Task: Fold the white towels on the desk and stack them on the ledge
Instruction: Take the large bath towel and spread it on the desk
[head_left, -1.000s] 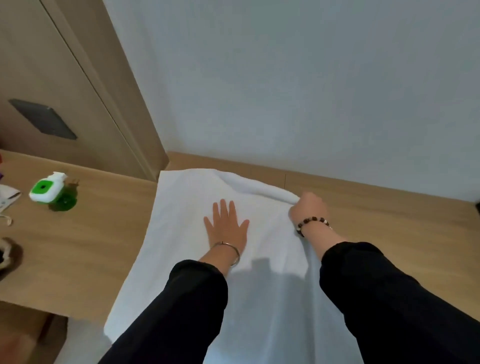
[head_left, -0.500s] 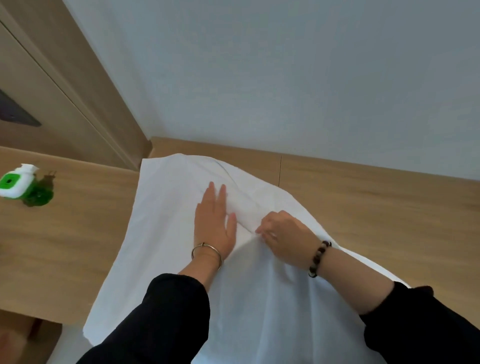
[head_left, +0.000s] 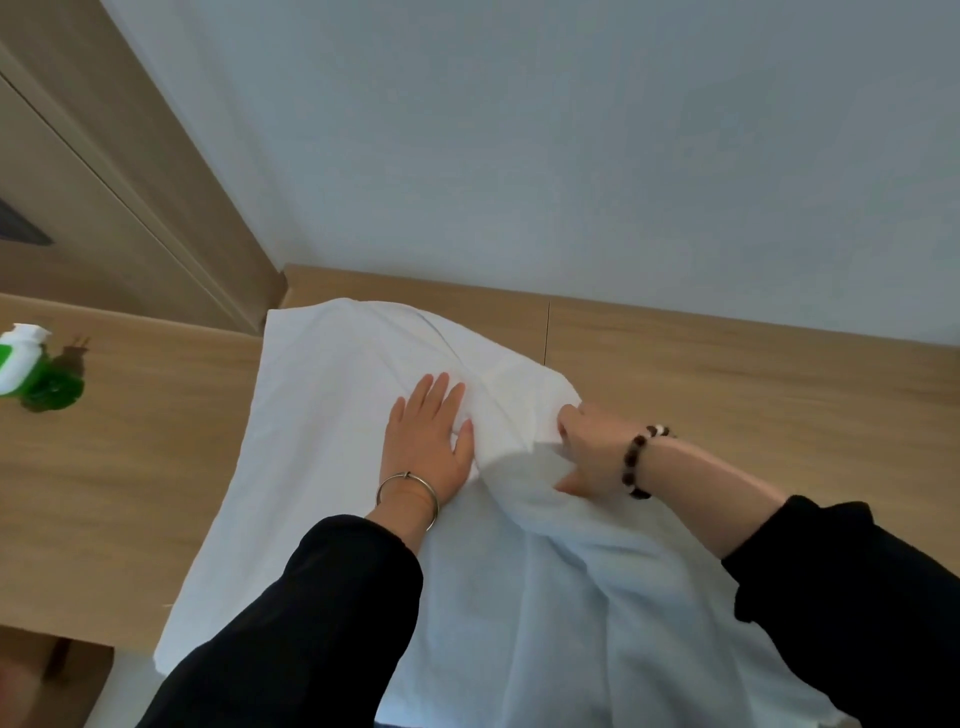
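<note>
A large white towel (head_left: 322, 447) lies spread over the wooden desk (head_left: 109, 493), its near end hanging over the desk's front edge. My left hand (head_left: 428, 436) rests flat on the middle of the towel, fingers straight, a metal bangle on the wrist. My right hand (head_left: 589, 449), with a bead bracelet on the wrist, grips a bunched fold of the towel's right side and holds it lifted just right of my left hand. The raised wooden ledge (head_left: 727, 353) runs along the wall behind the towel.
A green bottle with a white cap (head_left: 31, 371) stands on the desk at the far left. A wooden cabinet (head_left: 104, 208) rises at the back left. Bare ledge and desk surface extend to the right of the towel.
My right hand moved back to the right with the gripped towel edge and lifted it into a bunched fold. My left hand stayed flat on the cloth.
</note>
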